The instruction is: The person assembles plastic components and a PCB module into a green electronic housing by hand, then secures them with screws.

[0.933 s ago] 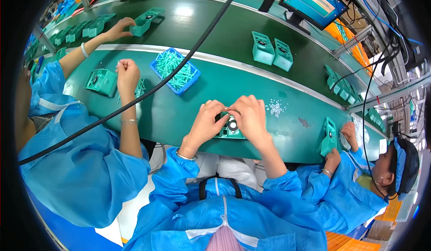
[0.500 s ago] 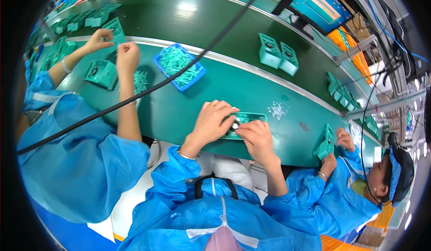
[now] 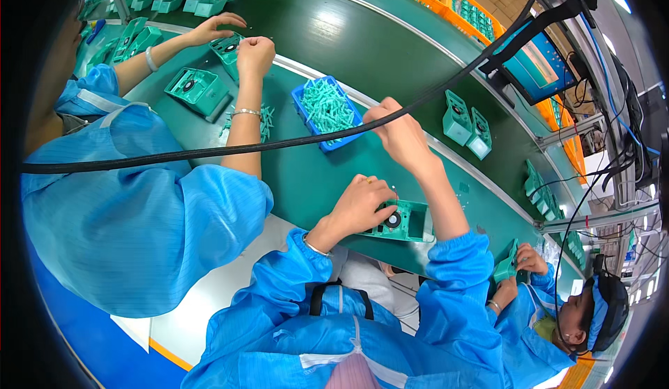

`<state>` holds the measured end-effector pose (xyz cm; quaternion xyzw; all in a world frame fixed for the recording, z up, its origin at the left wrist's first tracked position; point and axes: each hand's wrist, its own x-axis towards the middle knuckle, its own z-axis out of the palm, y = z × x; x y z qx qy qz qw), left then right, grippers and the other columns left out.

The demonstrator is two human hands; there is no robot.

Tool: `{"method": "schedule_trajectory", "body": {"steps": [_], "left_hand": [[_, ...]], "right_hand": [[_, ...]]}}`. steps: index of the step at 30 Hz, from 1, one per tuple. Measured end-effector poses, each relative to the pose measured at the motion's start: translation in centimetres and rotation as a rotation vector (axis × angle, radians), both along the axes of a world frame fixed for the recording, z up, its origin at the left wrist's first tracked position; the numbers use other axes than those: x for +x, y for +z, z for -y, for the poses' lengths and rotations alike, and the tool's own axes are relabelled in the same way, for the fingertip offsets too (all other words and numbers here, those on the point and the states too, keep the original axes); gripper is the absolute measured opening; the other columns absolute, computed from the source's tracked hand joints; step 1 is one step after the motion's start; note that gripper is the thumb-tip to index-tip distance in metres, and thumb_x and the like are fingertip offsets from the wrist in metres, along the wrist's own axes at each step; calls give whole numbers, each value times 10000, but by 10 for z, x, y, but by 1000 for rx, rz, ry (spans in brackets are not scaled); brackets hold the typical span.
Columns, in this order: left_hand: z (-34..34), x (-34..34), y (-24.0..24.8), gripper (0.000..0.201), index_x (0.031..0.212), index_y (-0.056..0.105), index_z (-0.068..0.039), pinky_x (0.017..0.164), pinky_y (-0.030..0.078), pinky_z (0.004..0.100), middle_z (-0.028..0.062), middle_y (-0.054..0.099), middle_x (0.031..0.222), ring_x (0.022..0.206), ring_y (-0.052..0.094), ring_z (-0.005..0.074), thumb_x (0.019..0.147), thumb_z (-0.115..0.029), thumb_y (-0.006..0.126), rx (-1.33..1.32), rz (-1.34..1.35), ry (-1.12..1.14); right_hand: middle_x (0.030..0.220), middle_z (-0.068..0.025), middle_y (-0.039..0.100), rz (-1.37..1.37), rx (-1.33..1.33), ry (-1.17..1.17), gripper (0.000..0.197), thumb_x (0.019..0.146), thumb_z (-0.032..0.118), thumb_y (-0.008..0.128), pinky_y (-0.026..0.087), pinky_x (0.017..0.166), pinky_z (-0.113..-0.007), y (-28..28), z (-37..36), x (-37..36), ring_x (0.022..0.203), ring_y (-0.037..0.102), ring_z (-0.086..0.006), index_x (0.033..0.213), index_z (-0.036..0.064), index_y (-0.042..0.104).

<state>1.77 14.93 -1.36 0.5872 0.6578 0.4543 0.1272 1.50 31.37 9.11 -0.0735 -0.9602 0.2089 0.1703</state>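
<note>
My left hand is closed over the left end of a green plastic housing on the bench. A black round part with a pale centre sits inside it, and a thin reddish wire shows by my fingertips. My right hand is raised beyond the housing, its bent fingers beside the right side of a blue bin. Light green plastic strips fill that bin. A black cable crosses in front of my right hand, so whatever its fingertips may hold is hidden.
At left, a co-worker's hands handle a green housing, with another housing nearby. Another co-worker at right holds a green part. Two housings stand on the dark green belt. The black cable hangs across the view.
My right hand has left the housing and moved up and away to the blue bin. My left hand stays on the housing. The whole view has shifted.
</note>
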Motion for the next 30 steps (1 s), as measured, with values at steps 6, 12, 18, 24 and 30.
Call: {"method": "schedule_trajectory", "body": {"steps": [6, 12, 18, 24, 30], "left_hand": [[-1, 3, -5, 195, 1059, 787, -118, 917, 422, 415, 40, 719, 1005, 997, 653, 251, 916, -246, 753, 40, -2, 0], [-1, 1, -8, 198, 1063, 787, -121, 919, 425, 409, 36, 718, 1011, 994, 653, 249, 916, -250, 760, 55, -3, -1], [-3, 1, -9, 204, 1062, 791, -117, 929, 430, 412, 39, 723, 1010, 993, 656, 251, 913, -253, 764, 51, -4, 4], [-6, 3, -9, 213, 1061, 796, -115, 931, 433, 416, 41, 726, 1003, 999, 658, 256, 910, -261, 767, 39, -7, -3], [-5, 5, -7, 215, 1057, 794, -108, 913, 441, 416, 46, 721, 1017, 1008, 659, 265, 905, -259, 776, 43, 28, -24]], "right_hand": [[948, -128, 599, 244, 87, 133, 96, 920, 25, 664, 513, 810, -442, -17, -15, -29, 951, 645, -336, 978, 67, 728], [1014, -156, 649, 404, 81, 157, 93, 931, 60, 634, 528, 821, -437, -7, -15, -40, 985, 659, -338, 954, 35, 721], [878, -151, 689, 214, 84, 126, 64, 901, -11, 648, 545, 729, -402, 10, -12, -23, 822, 686, -305, 940, -22, 698], [782, -70, 661, 82, -370, -21, 71, 916, -22, 695, 514, 615, -315, 11, -11, -6, 676, 640, -134, 981, -36, 722], [821, -69, 740, -66, -722, -100, 73, 920, -20, 738, 538, 648, -292, 5, -14, 68, 698, 672, -116, 985, -49, 753]]}}
